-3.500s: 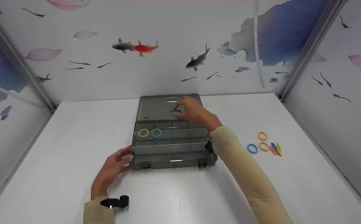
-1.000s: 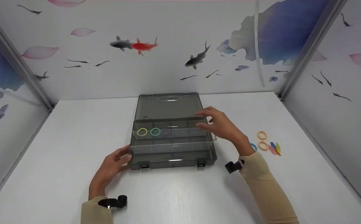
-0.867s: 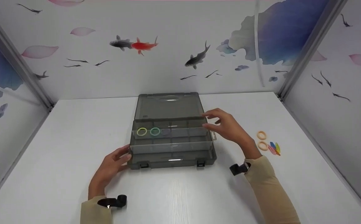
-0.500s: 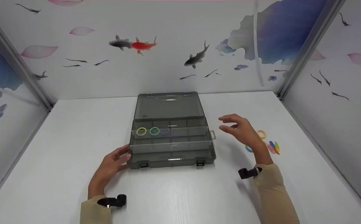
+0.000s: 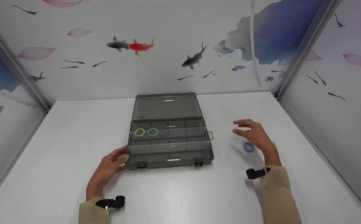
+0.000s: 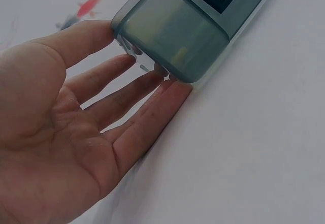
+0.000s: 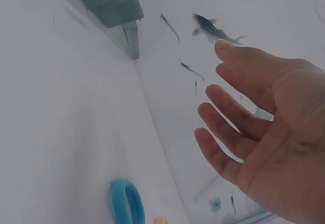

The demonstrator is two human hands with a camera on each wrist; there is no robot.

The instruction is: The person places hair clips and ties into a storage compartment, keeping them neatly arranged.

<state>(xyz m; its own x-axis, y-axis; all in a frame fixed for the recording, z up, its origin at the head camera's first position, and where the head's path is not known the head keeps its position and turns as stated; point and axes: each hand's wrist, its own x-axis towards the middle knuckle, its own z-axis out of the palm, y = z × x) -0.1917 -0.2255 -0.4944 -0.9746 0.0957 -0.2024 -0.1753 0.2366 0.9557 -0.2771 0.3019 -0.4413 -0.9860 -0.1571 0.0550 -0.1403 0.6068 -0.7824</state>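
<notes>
A grey see-through compartment box (image 5: 168, 165) lies on the white table, its lid (image 5: 168, 107) folded back. In its back row show a yellow ring (image 5: 139, 132), a green ring (image 5: 152, 132) and, faintly through the divider, a purple ring (image 5: 163, 133). My left hand (image 5: 107, 166) touches the box's left side, fingers fairly straight; in the left wrist view the fingertips (image 6: 177, 89) meet its corner. My right hand (image 5: 255, 133) hovers over the table right of the box, fingers loosely bent and holding nothing. Close below it lies a blue ring (image 5: 248, 147).
A yellow bit (image 5: 274, 145) of a small piece peeks out behind my right wrist; other small pieces there are hidden. A peach ring edge (image 7: 162, 220) shows in the right wrist view. A patterned wall (image 5: 168, 71) stands behind the table (image 5: 174, 196).
My right hand has put the purple ring into the back row, let go, and moved right and toward me above the loose rings. My left hand has stayed at the box.
</notes>
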